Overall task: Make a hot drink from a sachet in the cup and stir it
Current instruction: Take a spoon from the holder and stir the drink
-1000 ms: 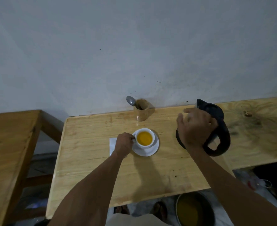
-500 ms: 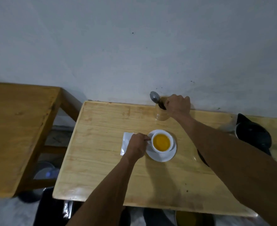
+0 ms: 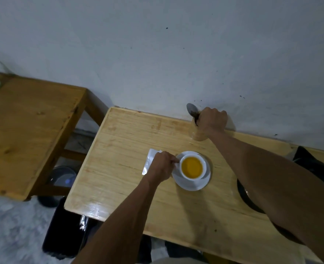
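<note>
A white cup [image 3: 204,164] full of orange-yellow liquid stands on a white saucer [image 3: 190,184] on the wooden table [image 3: 119,168]. My left hand [image 3: 162,165] grips the cup's handle at its left side. Under that hand lies a white sachet [image 3: 149,159], partly covered. At the back by the wall, my right hand [image 3: 211,121] is closed over the top of a wooden holder [image 3: 197,135]. A metal spoon [image 3: 192,109] sticks out of the holder, bowl up, next to my fingers. Whether my fingers pinch the spoon's handle is hidden.
A black kettle [image 3: 310,164] sits at the right behind my forearm, on its dark base [image 3: 247,199]. A second wooden table [image 3: 27,130] stands to the left across a gap. A black bin [image 3: 62,227] is on the floor below the table's near-left corner.
My right hand left the kettle and moved to the wooden holder at the back, where it now rests. My left hand stayed on the cup handle. The view shifted left.
</note>
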